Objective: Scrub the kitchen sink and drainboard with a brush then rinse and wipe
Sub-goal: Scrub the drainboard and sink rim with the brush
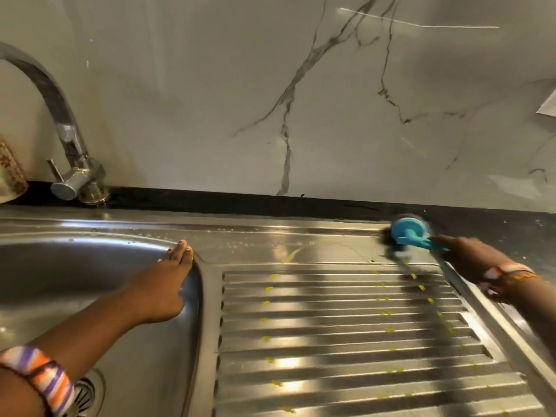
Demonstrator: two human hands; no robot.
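A steel sink bowl (75, 275) lies at the left, its drain (87, 395) at the bottom. To its right stretches the ribbed drainboard (346, 326), dotted with small yellow-green specks. My right hand (469, 254) grips the handle of a blue round brush (409, 230), whose dark bristles press on the drainboard's far right corner; the brush is blurred. My left hand (162, 284) rests flat with straight fingers on the sink's right rim, holding nothing.
A curved steel tap (69, 164) stands at the back left. A patterned cup (10, 176) sits at the far left edge. A marble-veined wall (301, 100) rises behind a black counter strip (270, 203). Striped bangles ring both wrists.
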